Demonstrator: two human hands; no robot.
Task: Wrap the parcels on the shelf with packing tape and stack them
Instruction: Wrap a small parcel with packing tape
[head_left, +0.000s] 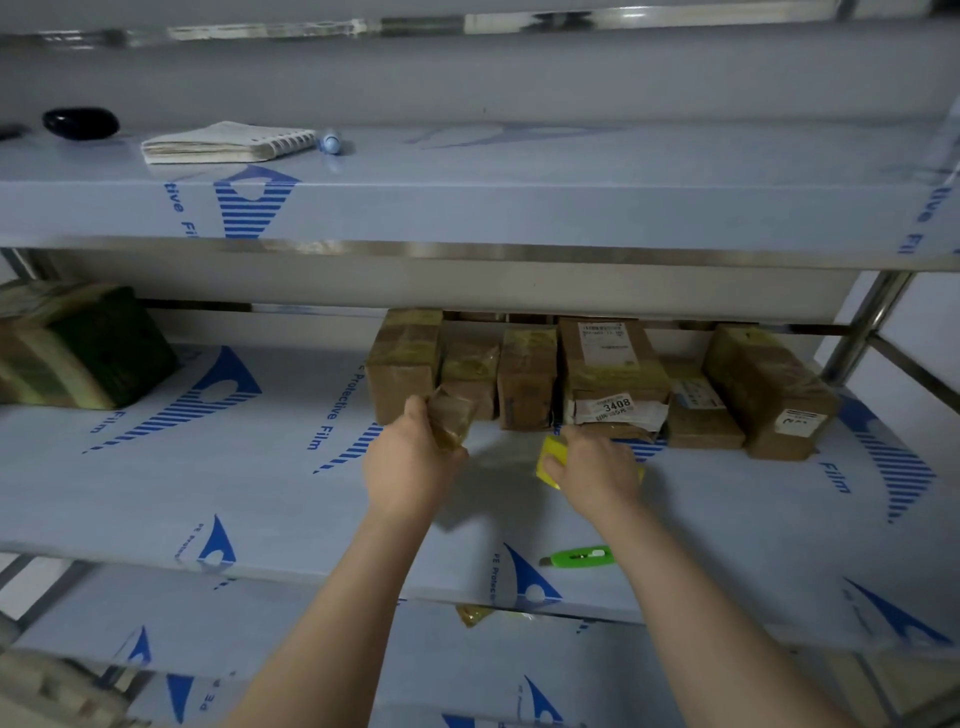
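From the head camera we see our left hand gripping a small taped parcel just before the parcel row at the back of the middle shelf, our right hand curled over a yellow object, a green cutter nearby

"3408" on parcel label, "Protective Film" printed on shelf

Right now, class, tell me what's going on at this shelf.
A person works at the middle shelf. Their left hand grips a small tape-wrapped parcel in front of the row of taped brown parcels. Their right hand holds a yellow object, probably the tape dispenser. A green utility knife lies nearby.
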